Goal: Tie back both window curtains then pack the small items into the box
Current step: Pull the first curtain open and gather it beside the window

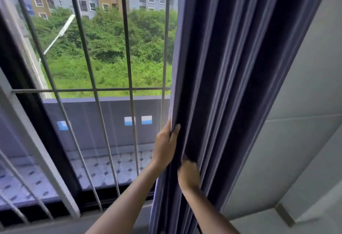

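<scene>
Beside the window bars (pixel 129 67), both hands (left hand (pixel 164 146), right hand (pixel 188 174)) grip the curtain (pixel 240 67).

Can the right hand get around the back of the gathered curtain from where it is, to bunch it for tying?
Probably yes. The right hand already grips into the folds of the purple curtain, with the left hand holding its window-side edge. Nothing visible blocks it, though the wall stands close behind.

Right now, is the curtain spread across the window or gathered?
Gathered: the curtain hangs bunched in folds beside the wall, window bars uncovered.

Apartment room, barred window (pixel 103 89), purple curtain (pixel 231 67)
</scene>
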Tool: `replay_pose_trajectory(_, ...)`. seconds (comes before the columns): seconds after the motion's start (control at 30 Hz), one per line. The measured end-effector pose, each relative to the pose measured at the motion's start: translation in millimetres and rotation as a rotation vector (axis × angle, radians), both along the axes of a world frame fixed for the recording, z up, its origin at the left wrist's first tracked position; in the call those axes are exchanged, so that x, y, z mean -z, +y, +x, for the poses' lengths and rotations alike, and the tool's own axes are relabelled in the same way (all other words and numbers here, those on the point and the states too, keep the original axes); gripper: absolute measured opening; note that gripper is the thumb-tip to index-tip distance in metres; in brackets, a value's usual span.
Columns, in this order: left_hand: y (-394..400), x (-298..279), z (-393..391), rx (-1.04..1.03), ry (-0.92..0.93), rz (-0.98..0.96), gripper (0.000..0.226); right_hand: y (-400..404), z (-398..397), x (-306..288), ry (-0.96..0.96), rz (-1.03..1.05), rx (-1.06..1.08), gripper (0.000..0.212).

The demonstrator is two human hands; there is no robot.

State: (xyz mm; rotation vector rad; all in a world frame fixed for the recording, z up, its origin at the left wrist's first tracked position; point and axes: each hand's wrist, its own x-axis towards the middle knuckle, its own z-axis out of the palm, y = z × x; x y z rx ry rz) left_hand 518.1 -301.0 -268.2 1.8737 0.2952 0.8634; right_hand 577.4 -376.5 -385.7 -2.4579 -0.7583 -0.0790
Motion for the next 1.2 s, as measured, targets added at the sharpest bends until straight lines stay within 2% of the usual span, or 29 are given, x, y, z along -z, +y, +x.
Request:
replay_pose_trajectory(0.17,1,-1,20,-0.024,0.035,0.093,0.077,4,3,-7,0.007,-0.074,-0.054,0.032)
replay_pose_trajectory(0.33,1,-19,34,-0.133,-0.009,0.147,0.088,2,-3,5,0.024,-0.098,-0.087,0.026)
replay_pose_trajectory(0.43,7,-22,42,-0.179,0.009,0.178,0.078,0,-6,9,0.057,-0.189,-0.111,0.029)
replay_pose_trajectory(0.6,-1,-24,39,-0.292,-0.101,0.241,0.02,-9,-14,20,0.075,-0.192,-0.128,0.026)
replay_pose_trajectory(0.63,-4,-23,36,-0.308,-0.114,0.239,0.017,-9,-13,20,0.065,-0.19,-0.125,0.025)
replay_pose_trajectory(0.7,-9,-22,33,-0.326,-0.145,0.241,0.025,-14,-10,22,0.082,-0.204,-0.128,0.026)
replay_pose_trajectory(0.87,-8,-16,24,-0.368,-0.188,0.277,0.031,-30,-7,14,0.31,-0.391,-0.243,0.03)
replay_pose_trajectory(0.93,-4,-8,20,-0.367,-0.167,0.274,0.026,-35,1,-25,0.237,-0.22,-0.242,0.039)
replay_pose_trajectory(0.97,-2,-6,18,-0.372,-0.16,0.27,0.024,-38,7,-52,0.134,-0.035,-0.206,0.038)
replay_pose_trajectory(1.07,-2,-7,11,-0.42,-0.167,0.247,0.036,-54,23,-155,-0.355,0.677,-0.065,0.027)
replay_pose_trajectory(1.1,-3,-8,10,-0.434,-0.167,0.229,0.038,-58,32,-182,-0.487,0.824,-0.043,0.027)
replay_pose_trajectory(1.13,-5,-9,9,-0.445,-0.165,0.21,0.039,-58,41,-204,-0.535,0.906,-0.047,0.032)
replay_pose_trajectory(1.2,-8,-8,8,-0.466,-0.156,0.177,0.037,-50,56,-232,-0.45,0.966,-0.078,0.048)
